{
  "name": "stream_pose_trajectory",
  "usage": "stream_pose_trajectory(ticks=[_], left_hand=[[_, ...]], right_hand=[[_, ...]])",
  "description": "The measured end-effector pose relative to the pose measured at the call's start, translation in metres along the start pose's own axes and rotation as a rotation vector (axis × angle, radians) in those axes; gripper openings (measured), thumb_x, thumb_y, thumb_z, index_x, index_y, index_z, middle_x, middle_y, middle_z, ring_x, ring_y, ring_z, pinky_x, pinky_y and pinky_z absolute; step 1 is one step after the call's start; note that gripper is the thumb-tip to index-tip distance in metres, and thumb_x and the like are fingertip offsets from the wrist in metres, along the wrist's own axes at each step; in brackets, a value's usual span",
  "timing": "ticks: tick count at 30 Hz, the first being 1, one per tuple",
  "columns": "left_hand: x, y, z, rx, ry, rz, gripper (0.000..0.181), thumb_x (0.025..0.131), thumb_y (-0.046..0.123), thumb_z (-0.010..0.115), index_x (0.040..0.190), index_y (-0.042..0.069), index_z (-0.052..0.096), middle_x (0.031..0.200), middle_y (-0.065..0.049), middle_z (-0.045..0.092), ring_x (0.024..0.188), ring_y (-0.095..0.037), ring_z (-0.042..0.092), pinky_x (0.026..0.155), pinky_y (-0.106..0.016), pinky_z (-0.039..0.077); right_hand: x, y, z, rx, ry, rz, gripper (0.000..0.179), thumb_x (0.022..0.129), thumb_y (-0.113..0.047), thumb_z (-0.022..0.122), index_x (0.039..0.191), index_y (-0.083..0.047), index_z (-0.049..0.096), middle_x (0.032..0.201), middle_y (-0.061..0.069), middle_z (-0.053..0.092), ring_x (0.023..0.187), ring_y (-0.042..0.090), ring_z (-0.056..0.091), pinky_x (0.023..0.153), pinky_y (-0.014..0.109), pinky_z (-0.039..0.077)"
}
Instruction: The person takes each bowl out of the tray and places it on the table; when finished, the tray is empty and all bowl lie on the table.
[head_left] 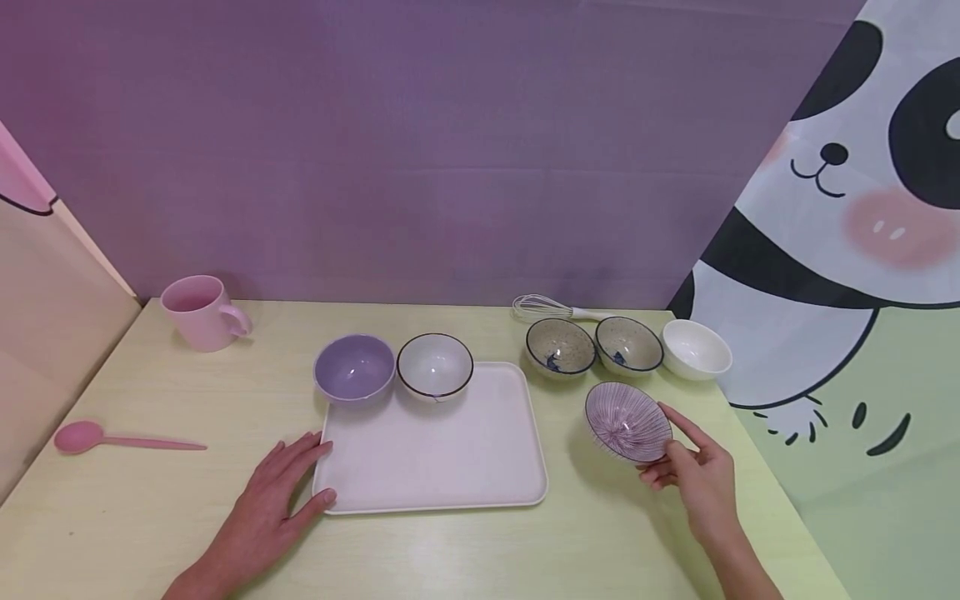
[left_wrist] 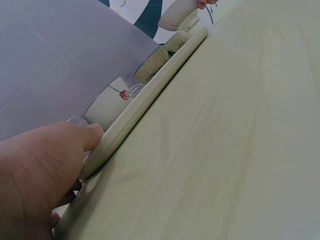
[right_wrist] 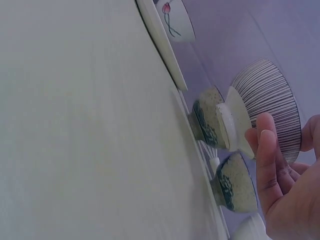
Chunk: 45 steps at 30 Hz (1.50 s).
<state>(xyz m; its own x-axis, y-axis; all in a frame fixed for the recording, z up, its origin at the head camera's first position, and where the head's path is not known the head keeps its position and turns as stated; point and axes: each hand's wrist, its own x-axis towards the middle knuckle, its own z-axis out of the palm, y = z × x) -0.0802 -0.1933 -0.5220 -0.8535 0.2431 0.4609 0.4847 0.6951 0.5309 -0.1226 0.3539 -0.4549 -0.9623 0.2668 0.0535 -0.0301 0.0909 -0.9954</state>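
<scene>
My right hand (head_left: 701,479) pinches the right rim of a bowl with thin purple stripes (head_left: 627,421). The bowl is tilted and held above the table; its pale foot shows in the right wrist view. My left hand (head_left: 273,508) rests at the left edge of a white rectangular tray (head_left: 431,467), thumb by the near corner and fingers stretched along the side. Along the tray's far edge stand a purple bowl (head_left: 354,369) and, right beside it, a white bowl with a dark rim (head_left: 435,367). A flower is painted on the white bowl's outside (left_wrist: 110,102).
Right of the tray stand two speckled bowls with blue marks (head_left: 561,347) (head_left: 628,345) and a plain white bowl (head_left: 696,350). A whisk (head_left: 551,308) lies behind them. On the left are a pink mug (head_left: 201,315) and a pink spoon (head_left: 112,439). A purple backdrop (head_left: 375,150) rises behind the table.
</scene>
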Motion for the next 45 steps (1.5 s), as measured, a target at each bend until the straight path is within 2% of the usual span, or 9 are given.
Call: stream_pose_trajectory(ticks=[11, 17, 20, 24, 28, 37, 41, 45], left_hand=[[0.0, 0.0, -0.001, -0.001, 0.002, 0.0, 0.059, 0.099, 0.023, 0.084, 0.153, 0.009, 0.064, 0.159, -0.019, 0.061, 0.146, -0.047, 0.053, 0.134, -0.014, 0.006], [0.001, 0.0, -0.001, 0.001, 0.005, 0.006, 0.059, 0.099, 0.023, 0.084, 0.152, 0.008, 0.064, 0.159, -0.019, 0.061, 0.147, -0.046, 0.053, 0.134, -0.015, 0.007], [0.001, 0.0, -0.001, 0.002, 0.005, 0.005, 0.059, 0.099, 0.023, 0.084, 0.152, 0.008, 0.065, 0.158, -0.019, 0.061, 0.146, -0.047, 0.053, 0.134, -0.014, 0.007], [0.0, 0.0, 0.0, 0.001, 0.008, 0.009, 0.058, 0.099, 0.022, 0.084, 0.151, 0.007, 0.065, 0.158, -0.02, 0.062, 0.146, -0.047, 0.053, 0.134, -0.014, 0.007], [0.0, 0.0, 0.0, -0.003, 0.008, 0.01, 0.059, 0.098, 0.022, 0.084, 0.152, 0.007, 0.065, 0.158, -0.02, 0.062, 0.146, -0.047, 0.053, 0.134, -0.015, 0.007], [0.001, 0.0, 0.0, 0.003, 0.012, 0.02, 0.059, 0.098, 0.023, 0.085, 0.152, 0.008, 0.065, 0.158, -0.019, 0.062, 0.146, -0.044, 0.054, 0.135, -0.015, 0.007], [0.0, -0.001, 0.0, 0.006, 0.015, 0.022, 0.06, 0.098, 0.023, 0.085, 0.152, 0.008, 0.065, 0.158, -0.019, 0.062, 0.146, -0.044, 0.054, 0.135, -0.015, 0.008], [0.0, -0.001, 0.0, 0.004, 0.012, 0.016, 0.059, 0.098, 0.023, 0.085, 0.152, 0.008, 0.065, 0.158, -0.019, 0.062, 0.146, -0.045, 0.053, 0.135, -0.015, 0.007]], right_hand=[[0.013, 0.007, -0.023, 0.009, 0.091, 0.055, 0.053, 0.105, 0.006, 0.046, 0.141, -0.026, 0.071, 0.069, 0.009, 0.078, 0.052, 0.015, 0.073, 0.049, 0.025, 0.063], [0.016, 0.012, -0.033, 0.027, 0.139, 0.079, 0.053, 0.106, 0.005, 0.045, 0.146, -0.021, 0.068, 0.067, 0.007, 0.077, 0.053, 0.014, 0.074, 0.048, 0.025, 0.062], [0.017, 0.012, -0.037, 0.03, 0.156, 0.114, 0.053, 0.107, 0.003, 0.044, 0.153, -0.016, 0.062, 0.069, 0.003, 0.078, 0.054, 0.013, 0.074, 0.049, 0.025, 0.062], [0.019, 0.01, -0.042, 0.037, 0.17, 0.181, 0.059, 0.108, -0.001, 0.042, 0.167, -0.009, 0.048, 0.071, -0.001, 0.079, 0.057, 0.012, 0.075, 0.05, 0.024, 0.063], [0.02, 0.009, -0.048, 0.059, 0.192, 0.233, 0.062, 0.11, -0.002, 0.041, 0.172, -0.006, 0.039, 0.072, -0.002, 0.079, 0.059, 0.012, 0.077, 0.052, 0.025, 0.064], [0.024, 0.01, -0.063, 0.104, 0.262, 0.274, 0.062, 0.112, -0.004, 0.042, 0.173, -0.011, 0.038, 0.07, 0.0, 0.079, 0.058, 0.014, 0.077, 0.055, 0.027, 0.067], [0.025, 0.01, -0.068, 0.125, 0.278, 0.254, 0.062, 0.111, -0.004, 0.041, 0.173, -0.011, 0.04, 0.069, 0.002, 0.078, 0.057, 0.014, 0.077, 0.055, 0.027, 0.066], [0.025, 0.012, -0.074, 0.158, 0.296, 0.229, 0.058, 0.111, -0.002, 0.042, 0.166, -0.016, 0.049, 0.069, 0.004, 0.078, 0.055, 0.016, 0.077, 0.053, 0.028, 0.066]])
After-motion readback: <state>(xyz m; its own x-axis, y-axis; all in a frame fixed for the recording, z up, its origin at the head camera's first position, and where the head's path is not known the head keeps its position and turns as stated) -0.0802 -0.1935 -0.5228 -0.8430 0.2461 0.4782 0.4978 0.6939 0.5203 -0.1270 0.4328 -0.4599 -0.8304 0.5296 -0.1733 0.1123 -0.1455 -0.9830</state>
